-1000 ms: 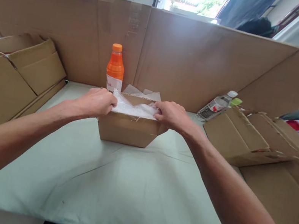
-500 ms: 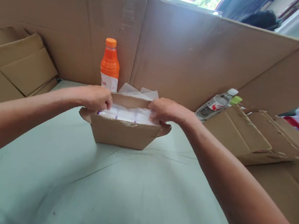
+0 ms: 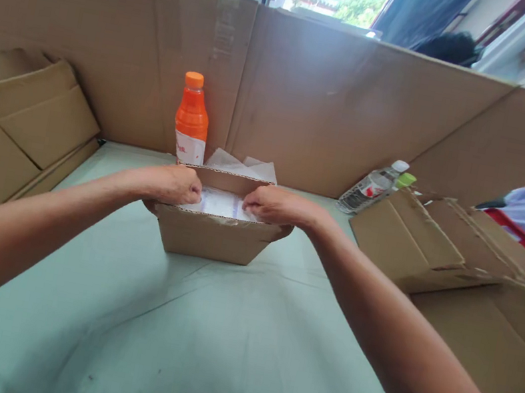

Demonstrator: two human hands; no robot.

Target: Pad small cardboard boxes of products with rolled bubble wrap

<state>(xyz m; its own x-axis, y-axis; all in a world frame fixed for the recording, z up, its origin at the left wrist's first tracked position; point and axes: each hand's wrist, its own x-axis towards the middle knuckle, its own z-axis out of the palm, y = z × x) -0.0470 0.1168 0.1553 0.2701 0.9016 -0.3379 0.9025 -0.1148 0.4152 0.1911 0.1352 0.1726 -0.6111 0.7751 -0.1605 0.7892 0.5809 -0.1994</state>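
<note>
A small cardboard box [image 3: 209, 238] stands open-topped on the pale green cloth in the middle. White plastic-wrapped packs [image 3: 219, 202] with purple marks fill its inside up to near the rim. At the box's left end, my left hand [image 3: 180, 186] is closed, knuckles down against the packs. My right hand [image 3: 268, 204], also closed, dips in from the right side, its curled fingers at the packs. Whether anything is pinched in either hand is hidden. The box's side flaps lie bent outward under my wrists.
Behind the box stand an orange bottle [image 3: 192, 120] and some white sheets [image 3: 242, 166]. A clear bottle [image 3: 370, 188] leans at the right. Cardboard boxes flank the cloth [image 3: 196, 341] at left [image 3: 47, 118] and right [image 3: 412, 236]. A tall cardboard wall [image 3: 335, 101] closes the back.
Both hands have moved inward, nearer each other over the packs, and their fingers are curled more tightly. The side flaps have dropped lower. The view has tilted slightly.
</note>
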